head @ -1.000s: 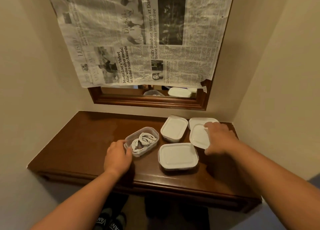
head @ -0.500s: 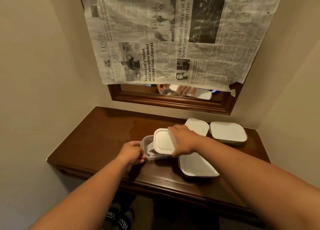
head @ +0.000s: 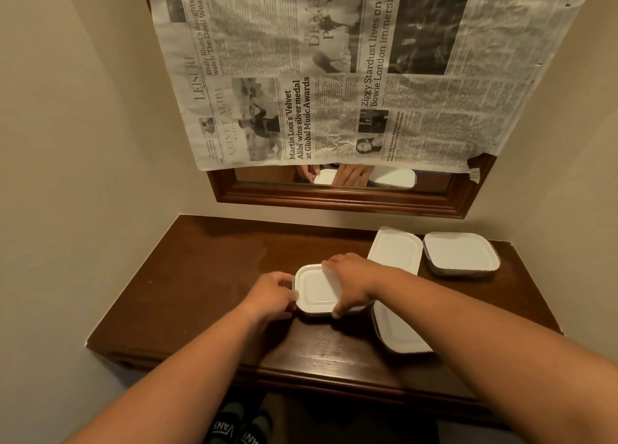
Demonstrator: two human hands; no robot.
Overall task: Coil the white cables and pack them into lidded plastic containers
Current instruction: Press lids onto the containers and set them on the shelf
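The left hand curls its fingers round the left side of the white-lidded container, which sits between both hands on the wooden shelf. The right hand clasps its right edge from above, with the fingers on the far rim and the thumb on the near corner.

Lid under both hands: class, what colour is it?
The lid is plain white, shown best in the head view.

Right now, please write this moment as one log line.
phase: lidding | left hand: holds container | right hand: grips white lid | nearby: three lidded containers on table
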